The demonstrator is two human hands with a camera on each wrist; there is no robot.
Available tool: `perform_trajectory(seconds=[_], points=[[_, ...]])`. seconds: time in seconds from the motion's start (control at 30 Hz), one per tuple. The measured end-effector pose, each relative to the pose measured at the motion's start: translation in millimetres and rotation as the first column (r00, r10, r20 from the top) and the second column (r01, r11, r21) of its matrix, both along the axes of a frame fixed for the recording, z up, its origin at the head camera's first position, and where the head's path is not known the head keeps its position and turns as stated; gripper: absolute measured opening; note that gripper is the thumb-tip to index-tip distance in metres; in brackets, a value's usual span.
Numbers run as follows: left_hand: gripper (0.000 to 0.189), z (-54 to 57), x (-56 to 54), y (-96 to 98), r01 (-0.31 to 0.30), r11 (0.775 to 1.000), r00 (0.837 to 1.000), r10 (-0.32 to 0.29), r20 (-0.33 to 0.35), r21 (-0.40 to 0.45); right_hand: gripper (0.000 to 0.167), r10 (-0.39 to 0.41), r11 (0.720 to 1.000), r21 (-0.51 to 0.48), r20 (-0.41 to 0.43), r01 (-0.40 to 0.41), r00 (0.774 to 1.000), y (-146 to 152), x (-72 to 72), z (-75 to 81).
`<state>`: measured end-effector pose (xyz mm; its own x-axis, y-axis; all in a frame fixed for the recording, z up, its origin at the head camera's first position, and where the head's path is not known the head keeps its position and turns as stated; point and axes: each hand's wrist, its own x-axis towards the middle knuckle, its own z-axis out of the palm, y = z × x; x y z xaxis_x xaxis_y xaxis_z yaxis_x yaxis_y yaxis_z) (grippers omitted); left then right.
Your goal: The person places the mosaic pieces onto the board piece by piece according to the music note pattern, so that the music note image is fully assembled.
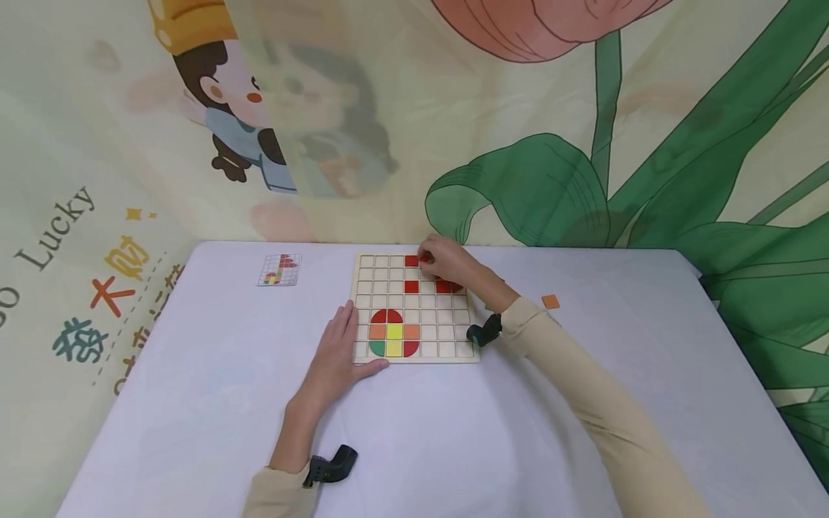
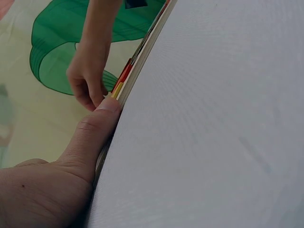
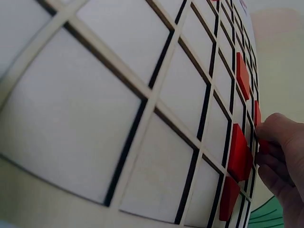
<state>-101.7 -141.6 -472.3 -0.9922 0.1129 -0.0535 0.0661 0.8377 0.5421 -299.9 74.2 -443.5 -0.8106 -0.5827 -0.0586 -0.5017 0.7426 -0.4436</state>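
A wooden grid board lies on the white table. My left hand rests at its near left corner, fingers straight along the left edge and thumb along the front edge. At the far edge, my right hand pinches a small red tile between thumb and fingers over the grid. Red square tiles sit in nearby cells, some partly hidden by that hand. Closer to me, a group of red, orange, green and yellow tiles fills several cells, including rounded pieces.
A printed pattern card lies left of the board. An orange square tile lies on the table to the right, beyond the right forearm. A patterned cloth backdrop rises at the table's far edge.
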Motion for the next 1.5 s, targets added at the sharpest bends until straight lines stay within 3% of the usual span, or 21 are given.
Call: perform_trajectory(seconds=[0.23,0.47,0.73,0.87,1.0,1.13,1.27,1.37,1.5], points=[[0.112,0.0,0.2,-0.6,-0.002,1.0,1.0,0.002,-0.006,-0.008,0.024,0.039,0.998,0.047,0.059,-0.042,0.997,2.4,-2.9,3.1],[0.112,-1.8,0.4,0.0,-0.003,1.0,1.0,0.003,0.002,0.004,0.017,0.098,0.991,0.092,-0.006,-0.097,0.995,4.0,-4.3,4.9],[0.112,-2.0,0.3,2.7,-0.002,1.0,1.0,0.002,0.007,0.009,0.015,0.101,0.993,0.06,0.007,-0.102,0.995,7.9,-4.7,8.3],[0.112,-1.6,-0.7,2.2,-0.001,1.0,1.0,0.001,-0.001,-0.005,0.018,0.151,0.985,0.097,-0.056,-0.145,0.987,11.6,1.0,14.7],[0.112,-0.5,-2.0,0.9,-0.005,1.0,1.0,0.005,0.007,-0.008,0.026,0.093,0.994,0.055,-0.053,-0.09,0.994,20.1,17.7,24.7],[0.112,-0.1,-2.9,0.1,-0.008,1.0,1.0,0.008,0.018,0.001,0.032,0.029,0.999,-0.033,-0.007,-0.029,1.0,42.8,45.4,33.5],[0.112,-1.1,-3.0,-0.1,-0.008,1.0,1.0,0.007,0.022,0.001,0.031,0.017,0.999,-0.045,-0.062,-0.02,0.998,75.3,80.5,35.5],[0.112,-1.6,-2.9,0.0,-0.006,1.0,1.0,0.006,0.026,-0.001,0.032,-0.038,0.999,-0.034,-0.117,0.035,0.992,101.7,103.0,32.3],[0.113,-2.5,-2.3,-0.1,-0.008,1.0,1.0,0.008,0.024,0.002,0.037,-0.149,0.989,-0.023,-0.137,0.147,0.979,136.3,118.1,24.8]])
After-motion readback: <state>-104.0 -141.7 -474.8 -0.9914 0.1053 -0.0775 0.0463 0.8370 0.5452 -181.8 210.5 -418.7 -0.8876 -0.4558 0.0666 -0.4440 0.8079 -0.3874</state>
